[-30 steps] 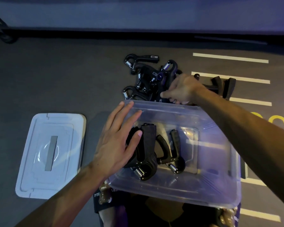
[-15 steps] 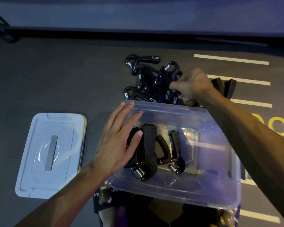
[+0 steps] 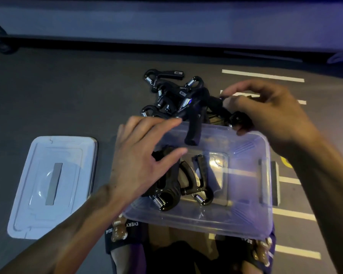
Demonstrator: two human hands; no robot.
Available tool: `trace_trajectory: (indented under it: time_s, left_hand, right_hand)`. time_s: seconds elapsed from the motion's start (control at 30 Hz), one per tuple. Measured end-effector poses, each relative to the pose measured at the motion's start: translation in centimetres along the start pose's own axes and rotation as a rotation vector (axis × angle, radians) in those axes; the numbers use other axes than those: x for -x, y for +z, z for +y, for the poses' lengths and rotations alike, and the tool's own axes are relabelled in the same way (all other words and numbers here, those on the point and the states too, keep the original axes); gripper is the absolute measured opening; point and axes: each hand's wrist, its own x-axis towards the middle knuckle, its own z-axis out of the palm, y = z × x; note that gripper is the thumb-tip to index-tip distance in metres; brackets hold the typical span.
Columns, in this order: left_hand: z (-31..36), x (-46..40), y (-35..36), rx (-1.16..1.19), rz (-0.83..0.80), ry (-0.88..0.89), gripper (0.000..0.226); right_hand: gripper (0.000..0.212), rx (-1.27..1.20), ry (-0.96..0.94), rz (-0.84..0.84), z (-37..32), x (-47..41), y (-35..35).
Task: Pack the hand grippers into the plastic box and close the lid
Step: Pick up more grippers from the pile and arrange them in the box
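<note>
Black hand gripper (image 3: 194, 115) pinched in right hand (image 3: 265, 113); left hand (image 3: 143, 163) spread over box (image 3: 246, 194).

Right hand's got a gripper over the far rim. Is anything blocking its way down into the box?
Partly. The left hand is spread over the box's left half, above two packed grippers. The right half looks bare, and the held gripper already dips over the far rim from the right hand.

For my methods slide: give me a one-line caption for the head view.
Right hand lifts a hand gripper over the clear plastic box; the lid lies off to the left.
</note>
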Motion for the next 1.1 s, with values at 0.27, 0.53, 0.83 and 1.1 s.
trace_trajectory:
  time_s: [0.27, 0.53, 0.83, 1.1]
  left_hand:
    - [1.8, -1.4, -2.4, 0.088, 0.086, 0.043, 0.026]
    - [1.1, -1.3, -1.3, 0.381, -0.142, -0.266, 0.024]
    - [-4.3, 1.5, 1.7, -0.052, -0.187, 0.034, 0.046]
    - [-5.4, 2.8, 2.8, -0.061, -0.227, 0.042, 0.055]
  right_hand:
    - [0.047, -0.144, -0.065, -0.222, 0.2, 2.0, 0.2]
    - [0.027, 0.129, -0.243, -0.233, 2.5, 2.1, -0.9]
    - [0.021, 0.535, 0.04, -0.092, 12.2, 1.5, 1.5]
    - [0.026, 0.661, 0.27, -0.095, 16.9, -1.1, 4.4]
